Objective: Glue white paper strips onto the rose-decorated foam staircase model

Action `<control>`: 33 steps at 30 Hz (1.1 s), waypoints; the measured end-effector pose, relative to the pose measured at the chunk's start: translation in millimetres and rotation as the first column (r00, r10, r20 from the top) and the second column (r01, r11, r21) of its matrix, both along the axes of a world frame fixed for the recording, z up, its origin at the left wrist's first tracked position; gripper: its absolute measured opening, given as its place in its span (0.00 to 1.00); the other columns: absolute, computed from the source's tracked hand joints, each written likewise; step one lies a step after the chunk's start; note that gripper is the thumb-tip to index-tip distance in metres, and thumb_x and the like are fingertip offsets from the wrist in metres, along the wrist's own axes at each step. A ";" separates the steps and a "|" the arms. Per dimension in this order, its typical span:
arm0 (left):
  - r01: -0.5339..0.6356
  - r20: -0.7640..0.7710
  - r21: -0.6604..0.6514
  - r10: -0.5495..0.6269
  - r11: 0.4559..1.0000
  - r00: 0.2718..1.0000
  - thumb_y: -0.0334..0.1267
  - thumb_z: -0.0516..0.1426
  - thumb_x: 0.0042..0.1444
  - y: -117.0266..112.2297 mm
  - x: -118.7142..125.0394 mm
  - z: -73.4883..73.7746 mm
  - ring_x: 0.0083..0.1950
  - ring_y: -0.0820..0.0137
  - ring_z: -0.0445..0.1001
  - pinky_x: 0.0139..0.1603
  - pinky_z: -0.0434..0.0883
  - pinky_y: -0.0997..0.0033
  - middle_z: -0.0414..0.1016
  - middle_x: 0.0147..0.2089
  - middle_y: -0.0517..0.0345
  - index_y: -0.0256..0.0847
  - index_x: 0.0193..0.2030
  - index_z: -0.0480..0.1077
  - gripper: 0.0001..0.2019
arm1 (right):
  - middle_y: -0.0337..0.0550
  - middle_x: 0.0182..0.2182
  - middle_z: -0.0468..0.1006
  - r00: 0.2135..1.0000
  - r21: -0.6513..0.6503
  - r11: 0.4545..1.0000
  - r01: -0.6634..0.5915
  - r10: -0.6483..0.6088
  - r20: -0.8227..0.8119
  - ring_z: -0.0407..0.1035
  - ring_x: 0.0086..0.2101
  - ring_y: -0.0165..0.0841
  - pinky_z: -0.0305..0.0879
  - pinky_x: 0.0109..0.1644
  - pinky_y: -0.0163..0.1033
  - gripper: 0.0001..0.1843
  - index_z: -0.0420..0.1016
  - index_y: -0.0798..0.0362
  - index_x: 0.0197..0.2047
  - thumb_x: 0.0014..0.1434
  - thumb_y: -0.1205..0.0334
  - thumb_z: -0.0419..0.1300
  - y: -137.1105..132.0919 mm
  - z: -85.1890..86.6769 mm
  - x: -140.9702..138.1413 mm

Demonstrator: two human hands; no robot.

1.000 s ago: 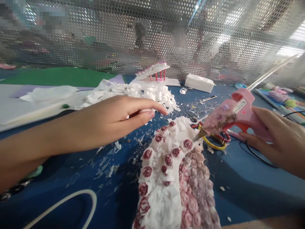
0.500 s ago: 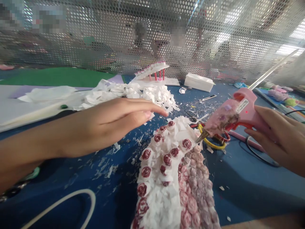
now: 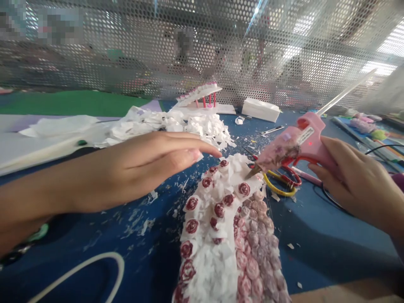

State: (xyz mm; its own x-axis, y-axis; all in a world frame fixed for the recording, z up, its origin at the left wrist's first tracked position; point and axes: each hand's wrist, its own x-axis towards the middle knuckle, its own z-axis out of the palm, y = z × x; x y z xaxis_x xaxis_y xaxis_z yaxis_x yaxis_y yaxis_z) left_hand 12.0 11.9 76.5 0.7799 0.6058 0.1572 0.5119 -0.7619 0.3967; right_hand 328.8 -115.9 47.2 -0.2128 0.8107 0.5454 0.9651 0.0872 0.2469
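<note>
My right hand (image 3: 356, 185) is wrapped round the handle of a pink hot glue gun (image 3: 311, 143), with a clear glue stick (image 3: 345, 92) poking out of its back. The gun's metal nozzle is at the upper right of a paper-covered craft piece (image 3: 217, 265), close to a dark red rosette (image 3: 244, 189). White paper tufts, more red rosettes, and pink and mauve rosettes cover this piece. To its left, my left hand (image 3: 142, 168) hovers with fingers stretched out together, the fingertips near the top edge. Whether the white speck at its thumb is nail or paper, I cannot tell.
Scissors with red and yellow handles (image 3: 280, 191) lie under the gun. A heap of white paper scraps (image 3: 167, 122), a small model with red posts (image 3: 205, 101), a white box (image 3: 261, 110) and a cutter knife (image 3: 273, 130) sit behind. A white cable (image 3: 118, 269) loops at lower left.
The glue gun has moved left with my right hand, its nozzle now over the craft piece's upper part. My left hand has stayed nearly still.
</note>
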 end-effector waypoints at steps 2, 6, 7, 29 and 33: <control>0.037 -0.015 0.032 -0.037 0.999 0.999 0.51 0.41 0.62 2.0 -0.3 -0.3 0.54 0.74 0.67 0.62 0.58 0.72 0.69 0.55 0.68 0.48 0.53 0.66 0.21 | 0.49 0.38 0.73 1.000 0.006 1.000 0.006 -0.006 -0.001 0.70 0.33 0.38 0.65 0.31 0.39 0.21 0.60 0.56 0.51 0.60 0.50 0.45 2.7 -1.3 -3.1; 0.056 -0.050 0.062 -0.053 0.997 0.997 0.48 0.41 0.62 6.1 -0.3 -1.1 0.55 0.73 0.67 0.61 0.59 0.70 0.68 0.56 0.68 0.48 0.54 0.66 0.20 | 0.47 0.36 0.73 1.000 0.033 0.999 0.002 -0.002 0.000 0.70 0.32 0.37 0.65 0.30 0.38 0.21 0.60 0.57 0.51 0.60 0.51 0.47 5.1 -2.5 -9.9; 0.058 -0.048 0.072 -0.055 0.996 0.997 0.48 0.41 0.62 6.3 -0.1 -1.1 0.54 0.73 0.67 0.61 0.59 0.70 0.69 0.55 0.68 0.47 0.53 0.66 0.20 | 0.47 0.36 0.73 1.000 0.043 0.999 -0.004 0.004 -0.002 0.70 0.32 0.37 0.65 0.30 0.38 0.21 0.60 0.56 0.51 0.60 0.52 0.47 5.3 -2.7 -11.6; 0.149 -0.083 0.155 -0.137 0.977 0.987 0.44 0.43 0.61 1.4 6.9 3.6 0.53 0.70 0.68 0.56 0.64 0.68 0.71 0.53 0.65 0.47 0.52 0.67 0.18 | 0.45 0.37 0.73 1.000 0.026 1.000 -0.004 0.003 0.026 0.71 0.35 0.34 0.65 0.32 0.35 0.22 0.61 0.52 0.52 0.60 0.49 0.47 -10.8 8.9 8.7; 0.068 -0.066 0.149 -0.059 0.987 0.996 0.45 0.42 0.62 -3.9 9.0 4.5 0.52 0.72 0.69 0.55 0.64 0.71 0.69 0.54 0.69 0.52 0.57 0.61 0.19 | 0.46 0.37 0.72 0.999 0.024 1.000 -0.004 0.003 0.038 0.70 0.36 0.34 0.64 0.34 0.35 0.22 0.61 0.53 0.52 0.60 0.48 0.47 -10.6 9.1 11.2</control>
State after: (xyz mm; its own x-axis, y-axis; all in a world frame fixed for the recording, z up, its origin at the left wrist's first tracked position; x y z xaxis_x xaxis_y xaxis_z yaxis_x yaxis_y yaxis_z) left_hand 21.1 8.0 81.0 0.8269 0.5279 0.1939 0.4804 -0.8423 0.2444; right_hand 339.9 -126.5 56.3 -0.2365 0.7970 0.5558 0.9546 0.0840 0.2858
